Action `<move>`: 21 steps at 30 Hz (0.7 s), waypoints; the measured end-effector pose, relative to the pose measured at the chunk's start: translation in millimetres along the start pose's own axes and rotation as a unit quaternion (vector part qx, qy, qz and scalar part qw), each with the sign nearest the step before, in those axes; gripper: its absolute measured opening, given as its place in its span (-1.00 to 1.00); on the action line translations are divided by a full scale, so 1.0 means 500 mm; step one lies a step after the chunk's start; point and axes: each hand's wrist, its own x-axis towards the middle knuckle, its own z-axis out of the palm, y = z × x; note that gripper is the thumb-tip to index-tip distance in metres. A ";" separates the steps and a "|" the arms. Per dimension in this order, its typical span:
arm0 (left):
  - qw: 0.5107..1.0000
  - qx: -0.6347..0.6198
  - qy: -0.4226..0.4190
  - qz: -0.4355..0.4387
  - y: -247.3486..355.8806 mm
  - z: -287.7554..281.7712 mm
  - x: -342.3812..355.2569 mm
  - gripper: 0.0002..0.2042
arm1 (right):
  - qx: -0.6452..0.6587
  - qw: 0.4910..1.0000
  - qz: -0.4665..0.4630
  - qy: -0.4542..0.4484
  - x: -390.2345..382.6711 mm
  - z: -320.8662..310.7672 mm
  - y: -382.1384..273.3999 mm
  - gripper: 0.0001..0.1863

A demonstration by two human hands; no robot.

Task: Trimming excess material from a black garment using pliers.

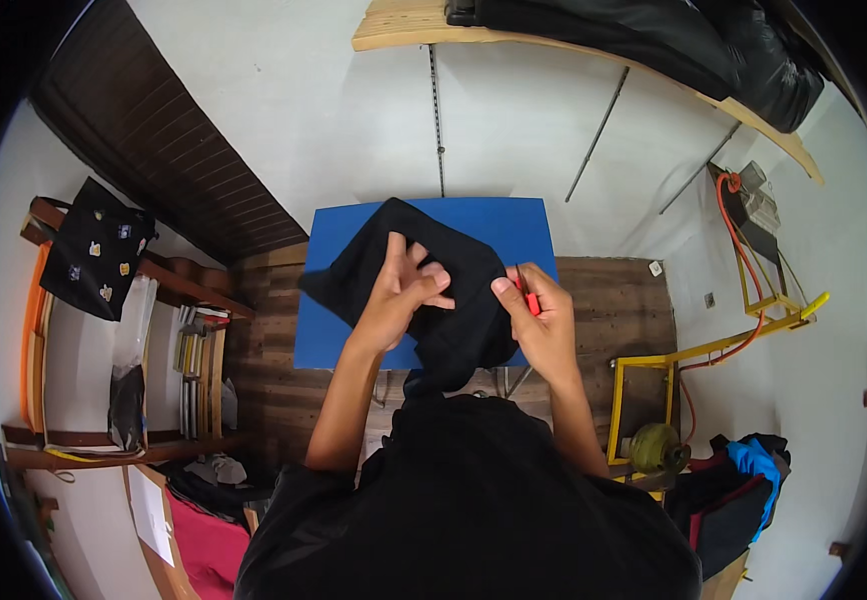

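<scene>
The black cloth (476, 262) spreads over the tabletop (519, 222), between the two grips and beyond them. The left grip (404, 295) lies against it, fingers partly spread, perhaps to keep the fabric opened out; whether it pinches a fold, I cannot tell. The right grip (547, 322) is closed around a small red tool (533, 302), its dark tip pointing away beside the cloth's edge, the thumb near that edge, probably to steady it.

The cloth's folds hide much of the tabletop around the grips. Well right of the right grip stand a yellow frame (618, 405) and an orange hose (744, 243); far left of the left grip hangs a black bag (97, 255). A shelf (399, 27) runs beyond both.
</scene>
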 end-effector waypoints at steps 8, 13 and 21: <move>0.984 0.031 0.131 -0.117 -0.104 0.062 -0.036 -0.68 | 0.025 0.995 0.085 -0.035 0.014 0.008 0.004 -0.79; 0.987 0.044 0.153 -0.024 -0.096 0.066 -0.059 -0.72 | -0.181 0.982 -0.057 0.024 -0.026 0.017 0.009 -0.64; 0.986 0.105 0.131 0.014 -0.086 0.059 -0.056 -0.68 | -0.188 0.982 0.000 0.018 -0.027 -0.033 0.018 -0.73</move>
